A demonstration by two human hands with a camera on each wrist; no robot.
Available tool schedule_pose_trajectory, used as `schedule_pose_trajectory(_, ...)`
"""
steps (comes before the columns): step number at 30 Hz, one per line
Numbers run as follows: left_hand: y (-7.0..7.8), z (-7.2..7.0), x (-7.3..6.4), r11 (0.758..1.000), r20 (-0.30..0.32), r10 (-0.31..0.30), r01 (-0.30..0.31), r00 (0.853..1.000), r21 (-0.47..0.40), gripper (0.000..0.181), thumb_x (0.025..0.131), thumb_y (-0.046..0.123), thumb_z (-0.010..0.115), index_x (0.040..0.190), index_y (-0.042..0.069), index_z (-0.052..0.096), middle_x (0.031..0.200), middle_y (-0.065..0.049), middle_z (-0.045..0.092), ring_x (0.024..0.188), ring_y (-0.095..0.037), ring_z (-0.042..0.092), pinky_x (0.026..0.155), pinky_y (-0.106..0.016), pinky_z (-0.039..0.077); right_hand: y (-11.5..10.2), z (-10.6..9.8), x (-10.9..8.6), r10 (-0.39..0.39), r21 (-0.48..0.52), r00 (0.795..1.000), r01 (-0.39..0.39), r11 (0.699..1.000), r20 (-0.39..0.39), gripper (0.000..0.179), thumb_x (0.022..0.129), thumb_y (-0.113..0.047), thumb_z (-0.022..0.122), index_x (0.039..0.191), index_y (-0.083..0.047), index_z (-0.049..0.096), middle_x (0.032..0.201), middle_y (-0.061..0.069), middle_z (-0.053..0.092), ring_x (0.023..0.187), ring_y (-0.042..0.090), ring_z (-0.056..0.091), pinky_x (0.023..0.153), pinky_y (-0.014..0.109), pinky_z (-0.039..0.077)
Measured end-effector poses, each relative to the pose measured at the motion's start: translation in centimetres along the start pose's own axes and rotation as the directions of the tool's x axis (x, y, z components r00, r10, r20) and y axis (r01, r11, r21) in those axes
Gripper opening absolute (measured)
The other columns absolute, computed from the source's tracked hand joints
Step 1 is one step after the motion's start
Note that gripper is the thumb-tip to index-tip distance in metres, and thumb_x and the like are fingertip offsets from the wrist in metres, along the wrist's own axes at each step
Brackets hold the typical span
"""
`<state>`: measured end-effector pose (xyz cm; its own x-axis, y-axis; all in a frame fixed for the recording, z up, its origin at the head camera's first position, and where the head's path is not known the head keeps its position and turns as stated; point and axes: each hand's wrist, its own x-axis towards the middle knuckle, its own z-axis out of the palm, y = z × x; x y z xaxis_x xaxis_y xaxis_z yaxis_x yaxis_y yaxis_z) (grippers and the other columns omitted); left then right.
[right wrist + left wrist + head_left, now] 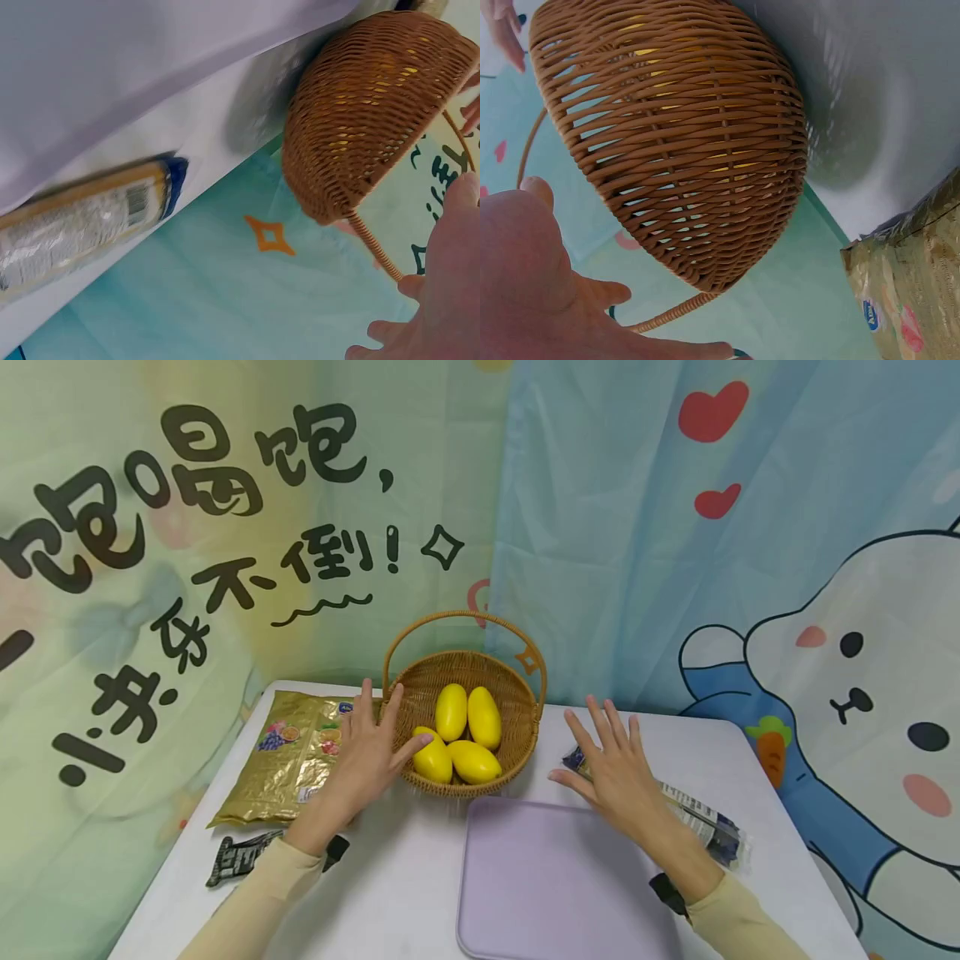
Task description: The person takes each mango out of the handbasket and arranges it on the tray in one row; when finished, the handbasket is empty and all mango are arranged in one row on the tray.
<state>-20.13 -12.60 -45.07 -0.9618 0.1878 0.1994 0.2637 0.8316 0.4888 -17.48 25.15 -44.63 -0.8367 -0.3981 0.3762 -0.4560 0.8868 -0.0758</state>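
A brown wicker basket (pixel 517 752) with an arched handle stands at the back of the table, holding several smooth yellow fruits (pixel 474 762) that look like mangoes. My left hand (pixel 363 758) hovers with spread fingers by the basket's left side; its thumb overlaps the fruit in the head view. To the right of the basket, my right hand (pixel 618 768) is raised with straight, spread fingers and holds nothing. Both wrist views show the woven outside of the basket (pixel 682 142) apart from the palms. Beneath the right hand lies a long packet (pixel 97 217), partly hidden.
Left of the basket lies a gold foil bag (pixel 262 777) with fruit pictures. A small black packet (pixel 238 858) is in front of it, partly behind the left forearm. A lilac tray (pixel 547 877) occupies the front middle of the white table (pixel 405 877). Printed curtains hang behind.
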Motion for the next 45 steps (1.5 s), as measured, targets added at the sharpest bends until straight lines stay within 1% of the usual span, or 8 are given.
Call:
schedule_pose_trajectory(9,-0.5,0.2,0.2,0.999,0.029,-0.040,0.041,0.999,-0.020,0.092,0.096,0.072,0.046,0.165,0.027,0.006,0.168,-0.028,-0.003,0.144,-0.063,0.021,0.115,-0.076,0.018,-1.7,-0.1,1.3,-0.043,0.066,0.998,0.046,0.997,-0.052,0.081,0.096,-0.062,0.056,0.158,-0.014,0.036,0.163,0.023,0.027,0.149,0.042,0.027,0.116,0.071,0.023)
schedule_pose_trajectory(14,-0.7,0.5,0.4,0.994,0.097,-0.080,0.087,0.992,-0.072,0.098,0.091,0.078,0.046,0.165,0.027,0.007,0.167,-0.029,-0.002,0.136,-0.065,0.036,0.103,-0.075,0.038,-2.5,-0.1,1.9,-0.056,0.096,0.997,0.061,0.994,-0.059,0.079,0.095,-0.055,0.063,0.157,-0.014,0.037,0.163,0.021,0.028,0.148,0.041,0.031,0.116,0.069,0.026)
schedule_pose_trajectory(18,-1.1,0.8,0.6,0.978,0.187,-0.114,0.143,0.976,-0.149,0.105,0.087,0.082,0.049,0.165,0.028,0.003,0.168,-0.027,-0.008,0.131,-0.063,0.044,0.084,-0.061,0.056,-2.9,0.0,2.1,-0.065,0.097,0.996,0.071,0.993,-0.061,0.079,0.095,-0.055,0.063,0.158,-0.015,0.036,0.163,0.020,0.027,0.146,0.043,0.034,0.117,0.067,0.027)
schedule_pose_trajectory(24,-1.5,1.1,0.8,0.962,0.266,-0.138,0.193,0.954,-0.193,0.114,0.083,0.082,0.057,0.165,0.025,0.002,0.168,-0.024,-0.011,0.129,-0.059,0.049,0.071,-0.047,0.058,-3.3,0.1,2.3,-0.079,0.112,0.995,0.085,0.990,-0.057,0.079,0.097,-0.061,0.053,0.158,-0.015,0.036,0.163,0.020,0.027,0.145,0.043,0.035,0.117,0.065,0.028)
schedule_pose_trajectory(30,-1.6,1.4,1.0,0.946,0.298,-0.172,0.242,0.939,-0.214,0.127,0.077,0.082,0.064,0.165,0.019,-0.004,0.169,-0.018,-0.012,0.117,-0.049,0.062,0.064,-0.039,0.057,-3.5,0.2,2.6,-0.086,0.117,0.995,0.093,0.989,-0.056,0.078,0.097,-0.056,0.059,0.158,-0.013,0.037,0.163,0.021,0.027,0.144,0.043,0.037,0.116,0.065,0.030)
schedule_pose_trajectory(33,-1.5,1.6,1.0,0.941,0.293,-0.181,0.252,0.939,-0.224,0.132,0.075,0.082,0.066,0.164,0.017,-0.006,0.170,-0.017,-0.013,0.116,-0.049,0.062,0.066,-0.039,0.058,-3.7,0.2,2.8,-0.091,0.116,0.995,0.096,0.989,-0.049,0.078,0.095,-0.052,0.064,0.158,-0.013,0.036,0.163,0.021,0.028,0.142,0.044,0.040,0.116,0.064,0.031)
schedule_pose_trajectory(40,-1.2,2.3,0.5,0.950,0.231,-0.160,0.214,0.960,-0.228,0.135,0.074,0.079,0.071,0.164,0.012,-0.004,0.168,-0.025,-0.011,0.131,-0.056,0.049,0.096,-0.058,0.053,-4.2,0.1,3.3,-0.093,0.139,0.995,0.096,0.986,-0.031,0.080,0.095,-0.053,0.064,0.158,-0.014,0.035,0.164,0.020,0.028,0.142,0.044,0.041,0.115,0.063,0.033)
schedule_pose_trajectory(45,-0.9,2.7,-0.3,0.952,0.204,-0.139,0.187,0.969,-0.241,0.136,0.074,0.076,0.074,0.164,0.010,-0.004,0.167,-0.024,-0.012,0.118,-0.053,0.059,0.087,-0.052,0.058,-4.7,0.0,3.5,-0.076,0.153,0.997,0.075,0.985,0.003,0.080,0.096,-0.056,0.061,0.159,-0.017,0.033,0.165,0.017,0.027,0.145,0.041,0.038,0.117,0.060,0.033)
